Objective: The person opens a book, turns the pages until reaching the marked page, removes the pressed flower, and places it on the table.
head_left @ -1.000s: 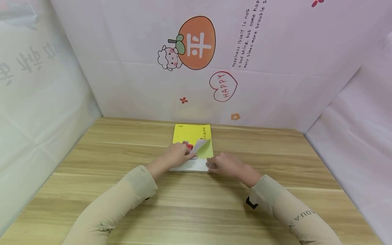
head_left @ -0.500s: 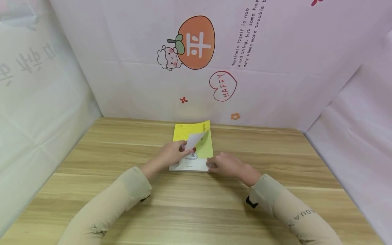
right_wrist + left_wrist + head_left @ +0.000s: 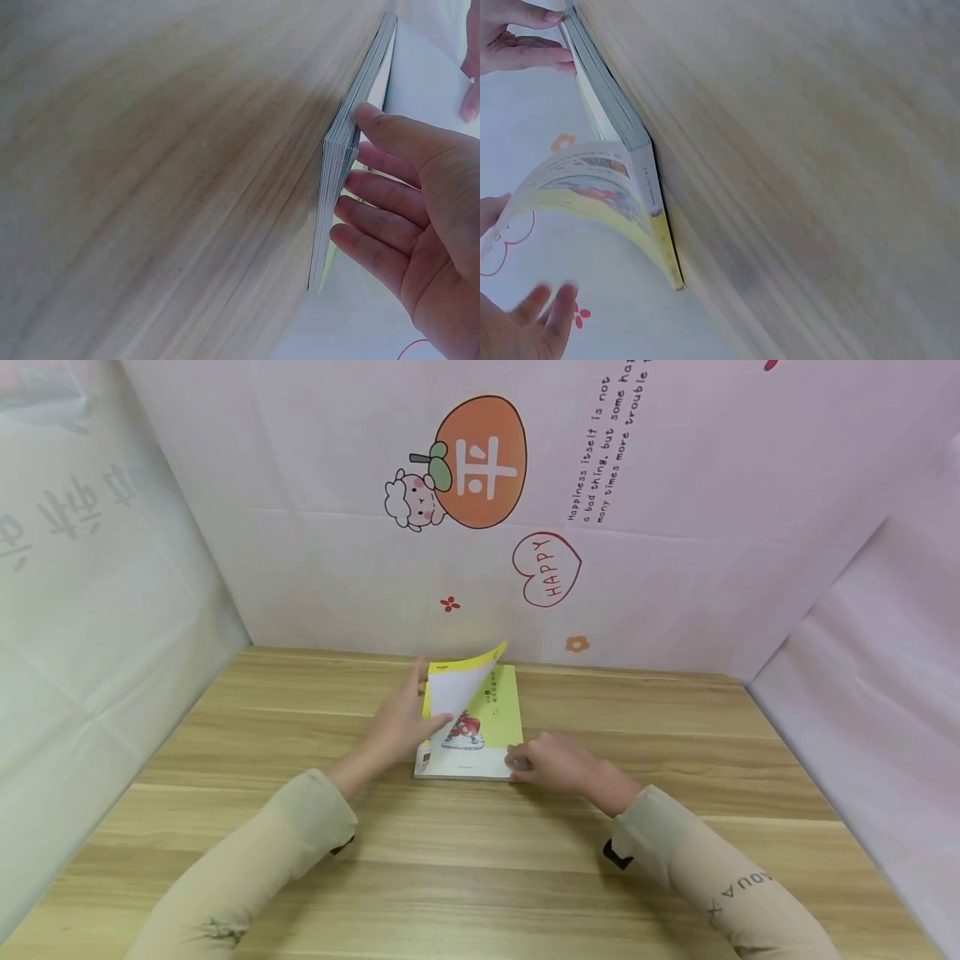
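Observation:
A thick paperback book (image 3: 480,762) lies on the wooden table, its yellow front cover (image 3: 456,689) bent up and over to the left, white inner side showing. Under it shows a pale green and white page with a red-clad figure. My left hand (image 3: 401,720) is at the book's left side, fingers spread and straight, its thumb (image 3: 493,210) touching the raised cover in the left wrist view. With thumb and fingers, my right hand (image 3: 558,764) holds the near right corner, the thumb pressing the page edges (image 3: 328,180) in the right wrist view.
Wood-grain table top (image 3: 465,877) extends around the book. Behind it rises a white cloth backdrop (image 3: 337,585) with printed cartoons and lettering. White cloth walls (image 3: 97,710) close off both sides.
The front cover has been turned further left, uncovering more of the page beneath. My left hand has moved left and its fingers have spread. The right hand has stayed at the corner.

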Demonstrator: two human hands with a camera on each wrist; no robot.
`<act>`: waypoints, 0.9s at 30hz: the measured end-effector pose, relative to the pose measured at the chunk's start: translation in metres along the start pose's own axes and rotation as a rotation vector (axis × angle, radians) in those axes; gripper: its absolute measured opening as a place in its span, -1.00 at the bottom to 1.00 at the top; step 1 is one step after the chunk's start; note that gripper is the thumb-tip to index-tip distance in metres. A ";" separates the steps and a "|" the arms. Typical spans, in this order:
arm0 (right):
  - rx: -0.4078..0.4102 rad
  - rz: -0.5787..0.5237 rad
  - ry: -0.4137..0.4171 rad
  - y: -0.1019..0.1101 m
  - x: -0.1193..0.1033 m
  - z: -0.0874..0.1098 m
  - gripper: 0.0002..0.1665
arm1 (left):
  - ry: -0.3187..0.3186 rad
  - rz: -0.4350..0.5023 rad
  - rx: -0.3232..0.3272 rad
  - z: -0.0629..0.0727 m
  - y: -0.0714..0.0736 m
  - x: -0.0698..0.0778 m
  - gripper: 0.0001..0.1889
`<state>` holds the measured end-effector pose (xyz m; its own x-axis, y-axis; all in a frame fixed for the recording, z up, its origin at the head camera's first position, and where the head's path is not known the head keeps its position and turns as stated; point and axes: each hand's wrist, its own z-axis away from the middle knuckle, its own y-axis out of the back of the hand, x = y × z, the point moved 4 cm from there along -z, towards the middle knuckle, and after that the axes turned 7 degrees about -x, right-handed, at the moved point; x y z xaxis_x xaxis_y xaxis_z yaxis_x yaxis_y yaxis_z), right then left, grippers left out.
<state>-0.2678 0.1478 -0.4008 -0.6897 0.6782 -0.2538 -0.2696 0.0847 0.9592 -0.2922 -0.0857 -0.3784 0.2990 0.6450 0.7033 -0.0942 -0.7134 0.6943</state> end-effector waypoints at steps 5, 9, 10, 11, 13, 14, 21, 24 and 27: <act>0.007 0.005 0.011 0.000 0.001 0.001 -0.85 | -0.086 -0.110 0.121 0.003 0.010 0.001 0.26; 0.012 -0.005 0.008 0.001 0.001 0.002 -0.82 | -0.134 -0.251 0.198 0.008 0.018 0.002 0.25; 0.013 -0.008 0.006 0.001 0.001 0.001 -0.81 | -0.144 -0.285 0.213 0.010 0.021 0.002 0.25; 0.014 -0.009 0.004 0.001 0.001 0.001 -0.80 | -0.156 -0.317 0.226 0.011 0.023 0.002 0.23; 0.016 -0.012 0.000 0.001 0.001 0.001 -0.79 | -0.164 -0.384 0.241 0.014 0.026 0.002 0.20; 0.017 -0.012 -0.002 0.001 0.001 0.001 -0.79 | -0.172 -0.411 0.245 0.015 0.028 0.002 0.18; 0.007 -0.013 -0.003 0.000 0.001 0.000 -0.84 | -0.175 -0.573 0.163 0.023 0.036 -0.008 0.03; 0.005 -0.017 -0.003 0.000 0.001 0.000 -0.85 | -0.178 -0.573 0.124 0.023 0.036 -0.014 -0.02; 0.002 -0.017 -0.006 -0.001 0.001 0.000 -0.84 | -0.169 -0.552 0.053 0.020 0.034 -0.020 -0.09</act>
<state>-0.2680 0.1485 -0.4015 -0.6813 0.6808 -0.2688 -0.2798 0.0971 0.9551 -0.2819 -0.1282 -0.3719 0.4383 0.8759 0.2020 0.1648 -0.2992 0.9398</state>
